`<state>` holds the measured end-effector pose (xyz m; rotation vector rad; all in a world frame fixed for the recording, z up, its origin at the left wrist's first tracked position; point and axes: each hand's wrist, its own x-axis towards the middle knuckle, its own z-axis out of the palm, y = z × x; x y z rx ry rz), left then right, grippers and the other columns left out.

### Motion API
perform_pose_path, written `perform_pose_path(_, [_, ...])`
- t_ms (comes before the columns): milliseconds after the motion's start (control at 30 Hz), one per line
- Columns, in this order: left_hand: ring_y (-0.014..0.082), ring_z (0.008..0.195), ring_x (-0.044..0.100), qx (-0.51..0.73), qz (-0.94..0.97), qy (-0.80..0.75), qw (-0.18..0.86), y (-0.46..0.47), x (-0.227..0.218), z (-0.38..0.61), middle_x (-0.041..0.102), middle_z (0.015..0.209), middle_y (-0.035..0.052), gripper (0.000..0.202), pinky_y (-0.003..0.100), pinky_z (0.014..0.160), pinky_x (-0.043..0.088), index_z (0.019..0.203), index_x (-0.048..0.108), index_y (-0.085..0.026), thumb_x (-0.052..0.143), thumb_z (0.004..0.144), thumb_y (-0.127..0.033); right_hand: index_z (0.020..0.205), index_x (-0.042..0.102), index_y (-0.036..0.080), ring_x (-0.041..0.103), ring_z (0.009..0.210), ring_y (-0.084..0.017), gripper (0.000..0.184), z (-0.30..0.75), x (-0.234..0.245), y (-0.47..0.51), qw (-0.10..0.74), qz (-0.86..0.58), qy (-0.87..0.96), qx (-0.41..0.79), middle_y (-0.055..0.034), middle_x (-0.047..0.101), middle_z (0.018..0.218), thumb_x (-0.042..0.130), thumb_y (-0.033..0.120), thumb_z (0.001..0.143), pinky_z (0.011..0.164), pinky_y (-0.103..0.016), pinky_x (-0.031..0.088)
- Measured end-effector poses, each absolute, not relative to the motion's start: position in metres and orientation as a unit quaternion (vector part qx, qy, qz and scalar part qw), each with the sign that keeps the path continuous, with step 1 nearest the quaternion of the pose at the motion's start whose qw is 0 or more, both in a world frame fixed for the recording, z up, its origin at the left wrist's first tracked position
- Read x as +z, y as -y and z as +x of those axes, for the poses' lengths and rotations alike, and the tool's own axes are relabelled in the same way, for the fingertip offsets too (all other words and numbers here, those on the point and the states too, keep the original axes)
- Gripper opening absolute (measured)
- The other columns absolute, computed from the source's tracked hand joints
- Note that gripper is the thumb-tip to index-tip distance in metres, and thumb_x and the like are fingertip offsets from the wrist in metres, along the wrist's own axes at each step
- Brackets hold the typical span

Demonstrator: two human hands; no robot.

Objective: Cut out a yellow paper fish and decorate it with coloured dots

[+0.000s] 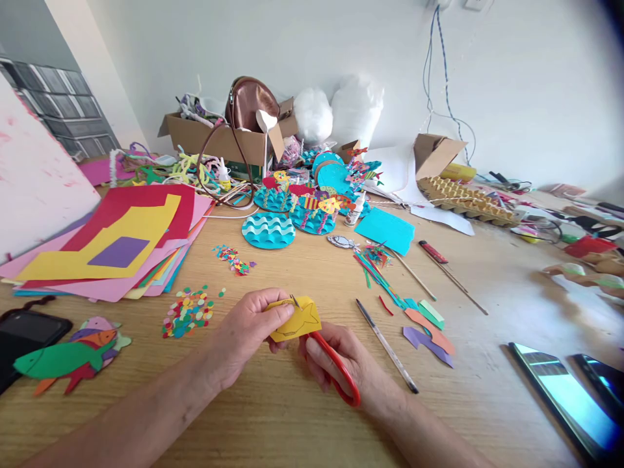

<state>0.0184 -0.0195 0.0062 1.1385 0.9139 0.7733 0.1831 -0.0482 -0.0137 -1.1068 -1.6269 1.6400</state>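
Between thumb and fingers, my left hand (253,325) grips a piece of yellow paper (308,312) with a fish outline drawn on it. My right hand (336,361) is closed round red-handled scissors (341,374). The scissor tips show above the paper near my left thumb, while the rest of the blades is hidden by paper. A pen (387,346) lies to the right of my right hand. Round confetti dots (188,313) are left of my left hand. Cut paper fish (65,357), a green one on top, lie in a pile further left.
Coloured paper sheets (114,240) are stacked at the left, behind a black phone (34,335). Blue wave-decorated discs (268,231), a glue bottle (355,209) and a blue sheet (386,229) stand ahead. Right are paper scraps (429,331), a cutter (433,251) and phones (560,390).
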Motion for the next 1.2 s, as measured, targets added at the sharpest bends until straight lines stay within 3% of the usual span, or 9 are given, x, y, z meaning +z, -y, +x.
perform_pose_path(200, [0.0093,0.054,0.040,0.345,0.499,-0.402,0.685,0.0201,0.0059,0.0183,0.047,0.059,-0.0024,0.024,0.019,0.046,0.035,0.065,0.052,-0.015,0.054,0.075,-0.036,0.067,0.047,0.017,0.035,0.045,-0.007,0.037,0.1848,-0.0175,0.0475,0.284,-0.415,0.612,0.611,0.0059,0.038,0.050,0.045,0.049,0.084,0.043,-0.019,0.027])
perform_pose_path(1200, [0.0097,0.055,0.041,0.330,0.504,-0.401,0.690,0.0176,0.0090,0.0157,0.048,0.060,-0.0019,0.023,0.019,0.046,0.035,0.066,0.054,-0.015,0.057,0.073,-0.037,0.057,0.042,0.018,0.029,0.040,-0.006,0.041,0.1834,-0.0082,0.0485,0.269,-0.446,0.603,0.604,0.0066,0.036,0.044,0.049,0.050,0.081,0.039,-0.019,0.021])
